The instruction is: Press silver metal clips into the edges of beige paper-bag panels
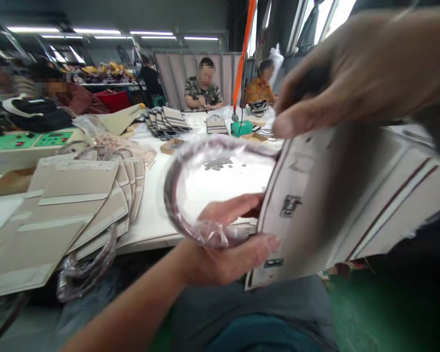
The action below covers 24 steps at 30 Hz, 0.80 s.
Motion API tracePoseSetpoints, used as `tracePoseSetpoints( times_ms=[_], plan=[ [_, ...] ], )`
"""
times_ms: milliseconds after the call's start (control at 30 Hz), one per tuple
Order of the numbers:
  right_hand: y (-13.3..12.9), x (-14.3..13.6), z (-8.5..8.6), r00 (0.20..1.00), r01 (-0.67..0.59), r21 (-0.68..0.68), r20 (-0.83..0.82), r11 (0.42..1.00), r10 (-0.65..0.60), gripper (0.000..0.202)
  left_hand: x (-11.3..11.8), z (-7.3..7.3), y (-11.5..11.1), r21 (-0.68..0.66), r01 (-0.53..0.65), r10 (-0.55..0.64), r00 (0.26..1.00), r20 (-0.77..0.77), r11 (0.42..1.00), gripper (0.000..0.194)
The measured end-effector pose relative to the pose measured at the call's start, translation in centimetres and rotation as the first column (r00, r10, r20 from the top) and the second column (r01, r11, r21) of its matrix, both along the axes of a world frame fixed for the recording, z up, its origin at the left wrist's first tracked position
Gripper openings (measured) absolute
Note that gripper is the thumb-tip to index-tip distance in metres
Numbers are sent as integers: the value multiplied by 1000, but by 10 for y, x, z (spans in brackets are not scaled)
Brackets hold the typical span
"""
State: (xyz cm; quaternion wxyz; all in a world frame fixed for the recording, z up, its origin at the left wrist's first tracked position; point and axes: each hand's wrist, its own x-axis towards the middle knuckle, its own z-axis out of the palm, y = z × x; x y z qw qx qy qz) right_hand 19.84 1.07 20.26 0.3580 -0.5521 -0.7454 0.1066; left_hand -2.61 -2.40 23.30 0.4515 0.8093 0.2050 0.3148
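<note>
A white table [154, 203] spans the middle of the frame; a beige panel [315, 210] tilts at centre-right, with similar panels [77, 210] fanned at left. The right hand [355, 73], upper right, curls at its top edge, its grip unclear. The left hand [220, 261], lower centre, pinches its near edge, beside a film-wrapped handle [171, 195]. Small metal pieces [217, 164] lie scattered at centre.

Panel [324, 205]: beige, matt, smooth, board-like. Fitting [290, 206]: dull gry. metal. Handle [171, 188]: dk., in glossy, crinkled clr. plastic film. Stacked panels [78, 185]: same matt fin. Tabletop [227, 183]: wht., smooth. Small pcs. [218, 164]: gry., metal-look. Tray [11, 182]: brn., matt, cardboard-like.
</note>
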Motion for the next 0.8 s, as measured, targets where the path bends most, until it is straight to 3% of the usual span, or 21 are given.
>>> tracePoseSetpoints(
  times_ms=[33, 67, 100, 167, 233, 300, 367, 433, 467, 533, 600, 700, 800],
  plan=[
    [10, -5, -7, 999, -4, -29, 39, 1000, 5, 52, -1, -36, -4, -158, 16, -3, 997, 77, 987, 48],
    [21, -11, -15, 996, -8, -62, 84, 998, 14, 51, -1, -73, -7, -346, -6, 64, 985, 157, 938, 49],
    [34, -18, -23, 990, -14, -99, 135, 995, 28, 51, 1, -110, -11, -535, -28, 164, 964, 209, 844, 47],
    [60, -34, -43, 968, -31, -178, 240, 984, 74, 49, 6, -176, -18, -802, -94, 427, 879, 211, 590, 46],
    [86, -49, -63, 935, -47, -257, 330, 965, 133, 46, 12, -224, -24, -913, -129, 596, 791, 142, 388, 45],
    [103, -59, -79, 915, -59, -291, 368, 955, 168, 40, 16, -251, -25, -956, -128, 674, 734, 89, 265, 44],
    [106, -61, -88, 958, -66, -238, 256, 969, 128, 35, 18, -262, -23, -975, -100, 703, 708, 70, 197, 45],
    [94, -55, -93, 998, -45, -194, -56, 980, 35, 39, 19, -264, -17, -985, -73, 719, 692, 61, 154, 48],
    [85, -51, -95, 968, -38, -209, -250, 977, -16, 42, 19, -263, -14, -988, -66, 724, 688, 55, 138, 50],
    [65, -47, -104, 803, -57, -263, -586, 963, -113, 47, 21, -259, -6, -991, -66, 733, 679, 41, 116, 52],
    [48, -47, -118, 588, -76, -261, -791, 962, -168, 46, 25, -254, 1, -993, -73, 740, 673, 20, 94, 53],
    [37, -53, -140, 322, -34, -216, -927, 976, -194, 47, 31, -247, 7, -996, -76, 754, 657, -16, 46, 48],
    [36, -54, -145, 162, -3, -215, -964, 977, -212, 48, 35, -242, 10, -997, -74, 764, 644, -44, 5, 43]
  ],
)
